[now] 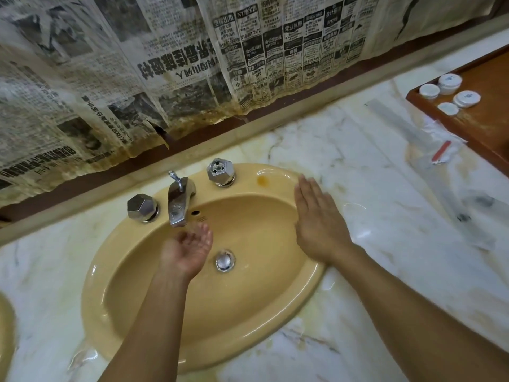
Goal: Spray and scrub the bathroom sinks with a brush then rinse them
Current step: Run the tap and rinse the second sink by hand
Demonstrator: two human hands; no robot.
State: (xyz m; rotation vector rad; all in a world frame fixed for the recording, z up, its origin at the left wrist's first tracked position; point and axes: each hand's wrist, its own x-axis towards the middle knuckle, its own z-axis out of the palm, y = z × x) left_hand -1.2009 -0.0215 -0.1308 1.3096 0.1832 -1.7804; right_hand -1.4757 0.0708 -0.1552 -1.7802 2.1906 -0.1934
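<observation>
Apparently rinsing. Left hand [190,250] cupped palm-up just below the faucet [179,202], holding nothing; right hand [316,219] flat, fingers straight, on the sink [99,293] rim right of the faucet. Water flow not discernible. The person should likely scoop water over rim and walls.

The newspaper [275,51] carries Chinese classified ads and an upside-down headline; legible are "019-861 2172", "RM200", "SDN BHD".

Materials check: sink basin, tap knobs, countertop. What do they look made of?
Sink basin: likely glazed ceramic, glossy mustard yellow with sharp highlights. Tap knobs: chromed metal, judging by mirror-like facets. Countertop: polished marble or an imitation, white with grey and yellowish veins.
</observation>
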